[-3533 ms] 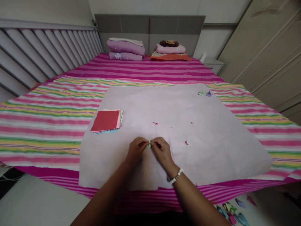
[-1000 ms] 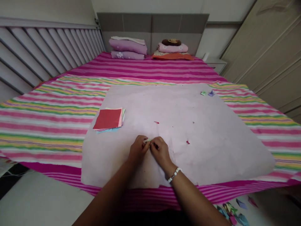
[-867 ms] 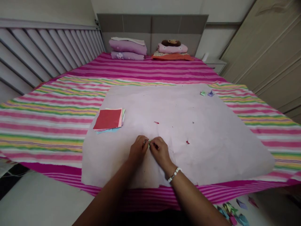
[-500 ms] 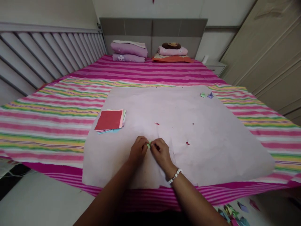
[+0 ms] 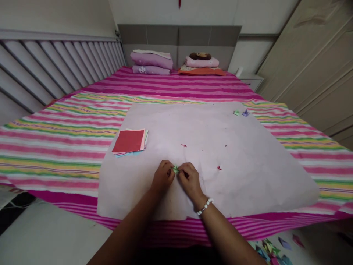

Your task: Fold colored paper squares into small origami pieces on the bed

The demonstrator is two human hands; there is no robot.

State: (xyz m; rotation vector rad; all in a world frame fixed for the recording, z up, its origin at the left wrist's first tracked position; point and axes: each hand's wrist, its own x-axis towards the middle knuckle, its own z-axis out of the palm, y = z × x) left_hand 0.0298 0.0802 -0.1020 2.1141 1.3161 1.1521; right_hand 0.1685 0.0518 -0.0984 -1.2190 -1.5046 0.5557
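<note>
Between my two hands is a small piece of green origami (image 5: 175,169), folded into points. My left hand (image 5: 163,176) pinches its left side with thumb and fingertips. On the other side, my right hand (image 5: 190,179), with a white beaded bracelet on its wrist, pinches the right point. Both hands are just above or on a large pale sheet (image 5: 248,176); I cannot tell if they rest on it. The finer folds are too small to make out.
A stack of coloured paper squares (image 5: 128,141), red on top, lies at left. Small red scraps (image 5: 219,168) dot the sheet. Green (image 5: 236,113) and purple (image 5: 245,113) folded pieces sit at the far right corner. Several folded papers (image 5: 271,248) lie below the bed's edge.
The green origami now shows wider and more spread between my fingertips. My hands have hardly shifted, and the view has tilted slightly.
</note>
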